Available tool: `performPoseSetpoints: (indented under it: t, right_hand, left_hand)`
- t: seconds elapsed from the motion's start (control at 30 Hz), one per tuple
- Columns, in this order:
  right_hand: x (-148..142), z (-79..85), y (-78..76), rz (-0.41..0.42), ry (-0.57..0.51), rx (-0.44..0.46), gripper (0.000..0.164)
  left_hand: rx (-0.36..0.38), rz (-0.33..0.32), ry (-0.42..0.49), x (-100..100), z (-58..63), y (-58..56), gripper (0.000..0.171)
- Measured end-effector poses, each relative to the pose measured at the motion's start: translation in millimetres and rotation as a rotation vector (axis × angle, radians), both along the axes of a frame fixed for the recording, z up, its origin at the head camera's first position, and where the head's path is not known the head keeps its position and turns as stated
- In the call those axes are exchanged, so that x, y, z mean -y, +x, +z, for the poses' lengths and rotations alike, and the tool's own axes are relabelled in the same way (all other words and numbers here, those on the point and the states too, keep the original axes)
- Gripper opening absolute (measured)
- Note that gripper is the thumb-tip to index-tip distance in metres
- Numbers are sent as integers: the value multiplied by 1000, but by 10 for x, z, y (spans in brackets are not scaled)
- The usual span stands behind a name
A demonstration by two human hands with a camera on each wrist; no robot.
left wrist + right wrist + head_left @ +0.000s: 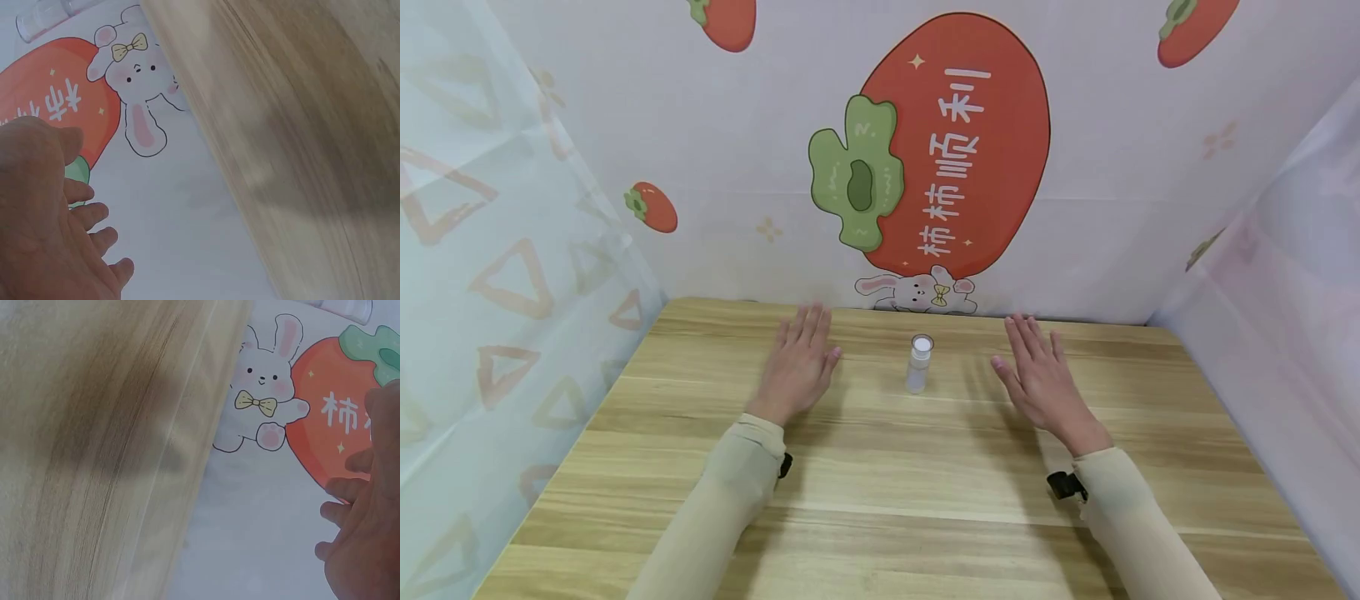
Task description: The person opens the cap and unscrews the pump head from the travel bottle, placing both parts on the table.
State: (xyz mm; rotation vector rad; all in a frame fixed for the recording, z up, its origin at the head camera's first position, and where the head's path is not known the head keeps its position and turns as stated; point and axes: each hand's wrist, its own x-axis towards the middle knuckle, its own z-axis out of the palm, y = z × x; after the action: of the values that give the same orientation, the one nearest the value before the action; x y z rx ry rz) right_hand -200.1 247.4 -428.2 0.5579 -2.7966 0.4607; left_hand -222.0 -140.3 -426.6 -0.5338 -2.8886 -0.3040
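One slim upright bottle point(917, 377), left hand point(796, 367) at its nine o'clock, right hand point(1041, 383) at three, both straight-fingered, empty; probably best steadied low, gently.

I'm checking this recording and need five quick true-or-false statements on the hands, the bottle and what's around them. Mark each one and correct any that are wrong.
1. The bottle stands between the left hand and the right hand. True.
2. The left hand grips the bottle. False: its fingers are extended, and it is apart from the bottle.
3. The right hand holds nothing. True.
4. The bottle lies on its side. False: it stands upright on the table.
5. The rabbit on the backdrop has a yellow bow. True.
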Motion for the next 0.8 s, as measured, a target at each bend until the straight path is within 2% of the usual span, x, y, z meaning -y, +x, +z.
performPoseSetpoints:
  t: [0.17,0.4,0.63,0.8]
  right_hand:
    - [26,11,10,14,-27,-17,69]
    - [87,22,37,45,-62,-12,67]
    - [154,12,64,12,-76,41,66]
    - [184,8,75,4,-81,64,66]
  left_hand:
    - [-17,-30,18,-70,5,19,64]
    - [1,-68,57,-180,-7,47,64]
    - [32,-118,132,-307,-36,55,62]
    - [49,-122,178,-395,-33,64,61]
